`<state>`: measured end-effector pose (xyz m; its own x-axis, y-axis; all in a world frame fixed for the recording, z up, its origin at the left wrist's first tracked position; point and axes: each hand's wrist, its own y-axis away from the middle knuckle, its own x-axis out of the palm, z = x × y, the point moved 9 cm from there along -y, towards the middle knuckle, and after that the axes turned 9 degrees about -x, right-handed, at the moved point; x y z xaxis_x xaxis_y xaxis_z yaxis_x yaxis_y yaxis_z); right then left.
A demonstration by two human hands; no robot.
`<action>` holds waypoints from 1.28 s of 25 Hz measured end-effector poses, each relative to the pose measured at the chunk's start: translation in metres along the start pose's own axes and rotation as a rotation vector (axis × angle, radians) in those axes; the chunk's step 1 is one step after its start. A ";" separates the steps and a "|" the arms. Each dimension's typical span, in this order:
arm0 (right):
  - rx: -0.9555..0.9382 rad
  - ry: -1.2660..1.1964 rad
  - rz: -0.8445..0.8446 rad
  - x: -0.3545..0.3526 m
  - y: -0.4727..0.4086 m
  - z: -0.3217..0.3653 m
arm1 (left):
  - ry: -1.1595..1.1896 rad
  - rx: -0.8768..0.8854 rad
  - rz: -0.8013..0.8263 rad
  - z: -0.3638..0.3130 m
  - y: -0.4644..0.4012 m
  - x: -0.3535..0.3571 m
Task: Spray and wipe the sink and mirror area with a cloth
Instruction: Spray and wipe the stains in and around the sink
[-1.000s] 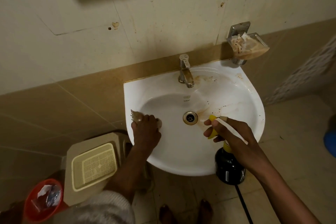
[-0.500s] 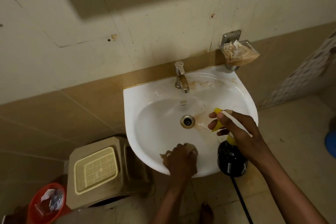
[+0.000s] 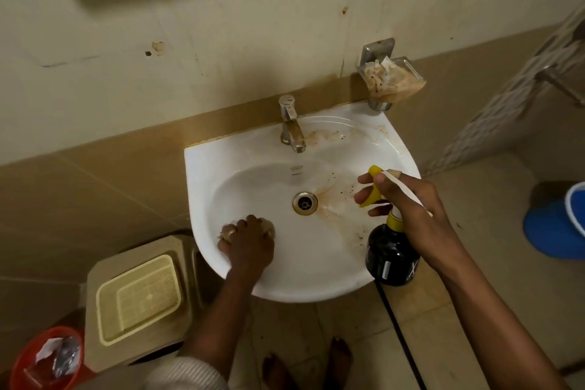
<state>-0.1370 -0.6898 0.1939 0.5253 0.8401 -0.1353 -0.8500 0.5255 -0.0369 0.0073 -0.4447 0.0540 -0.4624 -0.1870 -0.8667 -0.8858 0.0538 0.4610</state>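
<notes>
A white wall-hung sink (image 3: 316, 275) fills the middle, with brown stains around its drain (image 3: 305, 203) and behind the metal tap (image 3: 291, 125). My left hand (image 3: 248, 247) presses a small beige cloth (image 3: 269, 226) against the basin's lower left inside; most of the cloth is hidden under the fingers. My right hand (image 3: 408, 203) grips a black spray bottle (image 3: 392, 255) with a yellow trigger, held over the sink's right rim, nozzle pointing toward the basin. No mirror surface is clearly visible.
A wall soap dish (image 3: 391, 79) with stained paper hangs at the sink's upper right. A beige stool with a mesh tray (image 3: 139, 294) and a red bin (image 3: 47, 361) stand lower left. A blue bucket (image 3: 560, 225) sits far right. A black hose (image 3: 402, 339) runs along the floor beside my bare feet.
My left hand with the cloth went from the basin's left rim to the front, then back left inside the basin. The right hand with the bottle stayed about where it was.
</notes>
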 end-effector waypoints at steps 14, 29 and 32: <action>0.036 -0.012 -0.123 -0.037 0.012 0.002 | 0.178 0.148 0.546 -0.092 0.113 0.051; -0.015 -0.018 -0.075 -0.026 -0.010 0.030 | 1.063 0.010 0.045 0.001 0.174 0.016; -0.002 -0.025 -0.078 -0.026 -0.004 0.027 | 0.978 -0.068 -0.158 0.024 0.157 0.023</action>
<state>-0.1463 -0.7102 0.2244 0.5911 0.7994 -0.1073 -0.8062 0.5897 -0.0482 -0.1437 -0.4170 0.1015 -0.0759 -0.9159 -0.3942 -0.9162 -0.0920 0.3901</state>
